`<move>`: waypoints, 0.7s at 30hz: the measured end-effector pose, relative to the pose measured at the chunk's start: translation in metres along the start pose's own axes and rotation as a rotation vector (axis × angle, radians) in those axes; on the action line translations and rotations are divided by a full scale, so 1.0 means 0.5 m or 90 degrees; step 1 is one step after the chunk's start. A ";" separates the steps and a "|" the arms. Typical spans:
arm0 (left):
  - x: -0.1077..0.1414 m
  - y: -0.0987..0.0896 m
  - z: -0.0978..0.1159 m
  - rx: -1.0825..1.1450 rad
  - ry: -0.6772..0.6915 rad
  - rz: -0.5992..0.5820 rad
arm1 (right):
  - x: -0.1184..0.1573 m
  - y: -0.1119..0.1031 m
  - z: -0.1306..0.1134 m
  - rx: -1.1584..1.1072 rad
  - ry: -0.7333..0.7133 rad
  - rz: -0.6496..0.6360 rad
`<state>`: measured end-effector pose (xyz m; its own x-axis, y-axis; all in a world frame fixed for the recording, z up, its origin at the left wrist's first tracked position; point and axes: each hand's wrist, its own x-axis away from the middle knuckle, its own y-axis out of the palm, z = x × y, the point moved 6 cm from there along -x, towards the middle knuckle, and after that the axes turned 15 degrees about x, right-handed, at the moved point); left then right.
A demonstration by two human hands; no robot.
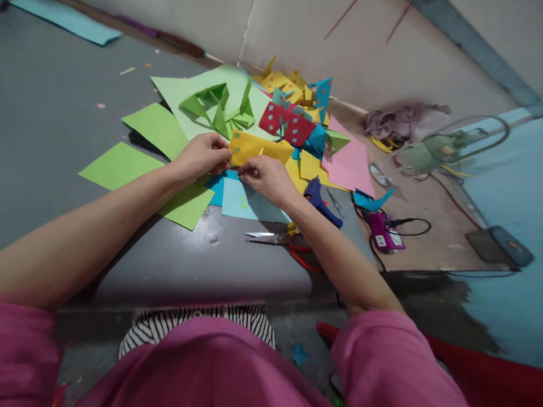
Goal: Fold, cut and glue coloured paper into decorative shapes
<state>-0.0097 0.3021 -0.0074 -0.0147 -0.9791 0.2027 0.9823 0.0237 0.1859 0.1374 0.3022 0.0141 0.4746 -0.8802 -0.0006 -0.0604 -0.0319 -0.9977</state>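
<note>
A folded piece of yellow paper with small green squares stuck at its left end stands upright between my hands. My left hand pinches its left edge between thumb and fingers. The fingers of my right hand are pressed together in front of its lower edge; whatever they hold is too small to make out. Beneath my right hand lies a light blue sheet with small green bits on it. Behind the yellow paper are green folded paper strips and a red folded piece with light blue squares.
Scissors and a blue glue gun lie by my right forearm, with tweezers beside it. Green sheets spread leftward. Yellow folded pieces pile against the wall. A purple power strip and a bag sit to the right.
</note>
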 end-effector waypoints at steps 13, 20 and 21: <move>0.000 -0.001 -0.001 0.002 0.004 -0.007 | 0.003 0.007 0.005 -0.068 -0.038 -0.008; 0.001 0.000 0.003 -0.006 0.006 -0.011 | 0.001 0.014 0.002 -0.040 -0.046 -0.048; 0.001 0.000 0.003 -0.007 0.006 -0.013 | 0.003 0.014 0.001 -0.040 -0.046 -0.043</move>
<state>-0.0101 0.3018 -0.0058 -0.0325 -0.9812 0.1904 0.9839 0.0021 0.1787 0.1381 0.3009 0.0070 0.5412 -0.8388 0.0593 -0.0798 -0.1215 -0.9894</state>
